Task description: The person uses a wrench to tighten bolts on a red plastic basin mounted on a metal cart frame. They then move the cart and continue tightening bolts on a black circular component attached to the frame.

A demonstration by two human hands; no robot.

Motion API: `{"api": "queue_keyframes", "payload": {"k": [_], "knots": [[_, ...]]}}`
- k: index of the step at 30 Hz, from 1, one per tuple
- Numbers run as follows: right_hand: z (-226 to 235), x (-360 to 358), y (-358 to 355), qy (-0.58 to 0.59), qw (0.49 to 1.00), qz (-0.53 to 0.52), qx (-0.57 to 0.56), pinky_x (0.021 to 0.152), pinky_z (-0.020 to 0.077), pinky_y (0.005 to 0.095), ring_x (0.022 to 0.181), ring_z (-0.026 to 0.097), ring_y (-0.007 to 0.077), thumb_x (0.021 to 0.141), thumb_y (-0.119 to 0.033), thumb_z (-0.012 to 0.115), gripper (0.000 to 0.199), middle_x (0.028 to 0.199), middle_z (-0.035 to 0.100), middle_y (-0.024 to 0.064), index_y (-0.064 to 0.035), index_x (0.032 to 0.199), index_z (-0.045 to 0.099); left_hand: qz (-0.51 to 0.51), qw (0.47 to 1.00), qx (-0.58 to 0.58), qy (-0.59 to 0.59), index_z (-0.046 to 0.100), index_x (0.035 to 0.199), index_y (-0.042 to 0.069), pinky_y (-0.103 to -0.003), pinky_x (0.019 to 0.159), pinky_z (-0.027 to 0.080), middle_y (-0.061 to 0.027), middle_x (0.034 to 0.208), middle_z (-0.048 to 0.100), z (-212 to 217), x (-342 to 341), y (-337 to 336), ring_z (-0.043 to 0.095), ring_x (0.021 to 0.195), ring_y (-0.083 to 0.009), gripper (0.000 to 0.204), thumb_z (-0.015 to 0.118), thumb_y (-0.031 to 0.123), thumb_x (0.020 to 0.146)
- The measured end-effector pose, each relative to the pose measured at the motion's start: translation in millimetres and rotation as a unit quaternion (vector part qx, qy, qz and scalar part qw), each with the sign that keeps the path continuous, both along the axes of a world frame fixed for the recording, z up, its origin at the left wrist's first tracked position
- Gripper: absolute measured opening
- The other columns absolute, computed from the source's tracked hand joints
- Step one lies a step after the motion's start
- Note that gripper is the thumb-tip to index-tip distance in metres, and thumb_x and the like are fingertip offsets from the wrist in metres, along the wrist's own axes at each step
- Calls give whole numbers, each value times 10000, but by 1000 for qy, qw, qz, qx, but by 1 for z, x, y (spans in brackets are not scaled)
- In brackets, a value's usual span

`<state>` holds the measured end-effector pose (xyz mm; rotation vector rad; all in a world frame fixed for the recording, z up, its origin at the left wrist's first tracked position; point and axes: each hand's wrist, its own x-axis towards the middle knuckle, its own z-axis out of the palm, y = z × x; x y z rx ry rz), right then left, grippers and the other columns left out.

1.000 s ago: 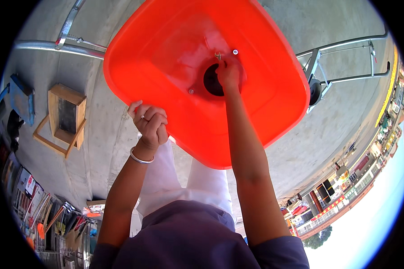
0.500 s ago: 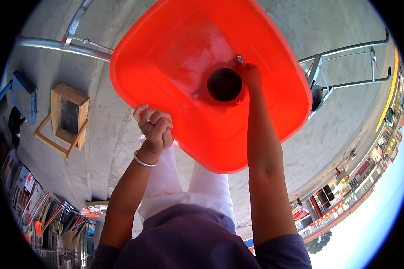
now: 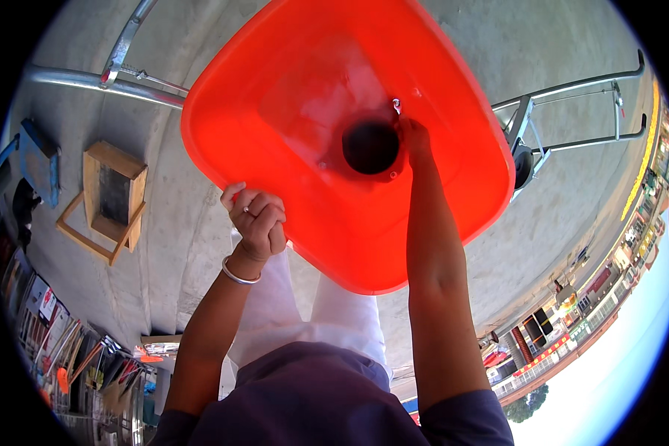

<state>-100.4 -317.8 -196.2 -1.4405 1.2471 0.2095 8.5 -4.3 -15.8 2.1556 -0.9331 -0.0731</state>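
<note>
A large red-orange plastic hopper, squarish with rounded corners, fills the upper middle. A dark round hole opens at its bottom, with small bolts around it. Inside, beside the hole's right edge, my right hand is closed on a small shiny wrench; only the metal end shows past the fingers. My left hand, with a ring and a bangle, is at the near-left rim with its fingers curled closed. Whatever it may hold is hidden.
Metal tube handles extend at the left, and a metal frame with a dark wheel stands at the right. On the concrete floor lie a wooden box frame and a blue piece. Racks of tools stand lower left.
My right hand has shifted slightly nearer to me, and more of the wrench's end now shows. The left hand stays almost where it was at the rim.
</note>
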Motion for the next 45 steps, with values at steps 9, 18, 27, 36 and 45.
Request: {"api": "queue_keyframes", "payload": {"k": [9,18,27,36,45], "knots": [[9,10,14,47,997,5,60,429,431,286,524,588,161,940,-361,435,383,613,580,64,-40,771,557,-1,1000,-4,-15,412,562,136,-379,939,280,24,603,514,1,2,-2,440,657,-166,130,443,52,655],[29,73,67,-76,909,-324,252,735,538,397,846,644,257,987,-335,274,369,904,637,129,-37,974,491,-1,1000,-2,-17,410,562,133,-374,945,278,22,598,503,0,1,-2,436,649,-166,127,439,53,656],[19,104,82,-355,730,-454,368,804,499,423,955,607,247,996,-376,264,400,1015,632,75,-73,1002,525,0,1000,-4,-19,403,552,130,-380,954,273,18,599,508,-1,0,-2,430,660,-168,142,426,36,656],[36,34,19,191,933,202,-230,791,467,452,978,589,336,894,-328,423,343,1033,624,161,-91,1071,596,17,1000,-16,-15,402,544,128,-376,948,281,17,591,508,-1,-2,-3,438,667,-168,146,433,32,649],[36,29,-3,242,906,263,-229,787,469,443,970,590,321,885,-380,398,351,1034,631,106,-136,1023,609,9,1000,-9,-21,412,542,132,-380,947,283,21,591,514,-1,-1,-1,447,667,-168,144,445,52,657]]}}
